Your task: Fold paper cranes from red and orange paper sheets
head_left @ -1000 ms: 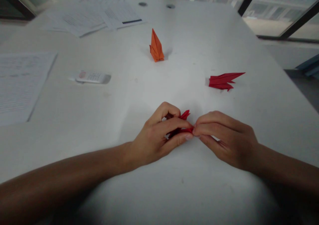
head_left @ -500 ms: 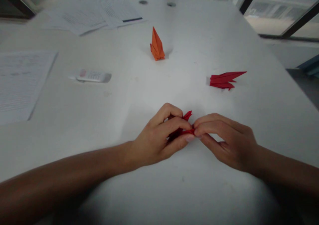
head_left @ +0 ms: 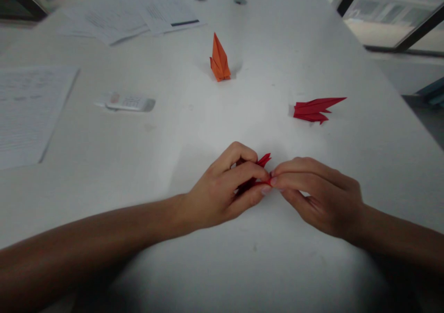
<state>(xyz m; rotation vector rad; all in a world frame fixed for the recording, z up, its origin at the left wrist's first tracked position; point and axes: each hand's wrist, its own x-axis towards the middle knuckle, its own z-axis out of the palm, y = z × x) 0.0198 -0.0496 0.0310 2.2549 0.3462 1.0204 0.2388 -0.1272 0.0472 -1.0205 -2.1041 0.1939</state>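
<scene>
Between my two hands is a small red folded-paper piece (head_left: 264, 160), mostly covered by the fingers; a pointed tip sticks out beyond them. My left hand (head_left: 231, 188) is closed round its body, thumb and fingers pinching near the right end. With thumb and fingertips, my right hand (head_left: 317, 195) pinches the right end of the same piece, close against the left fingertips. Farther right lies another red origami piece (head_left: 314, 110) with long points. An orange origami piece (head_left: 219, 62) stands upright beyond my hands, its tall point up.
A white tube (head_left: 130, 102) lies on the white table (head_left: 166, 132) to the left. Printed sheets (head_left: 31, 114) rest at the left edge, and more papers (head_left: 121, 15) spread at the back. Two round holes sit near the far edge, before window frames.
The view has shifted slightly. Both hands stay at the red paper, the right fingertips still pinching its end with only a tiny movement.
</scene>
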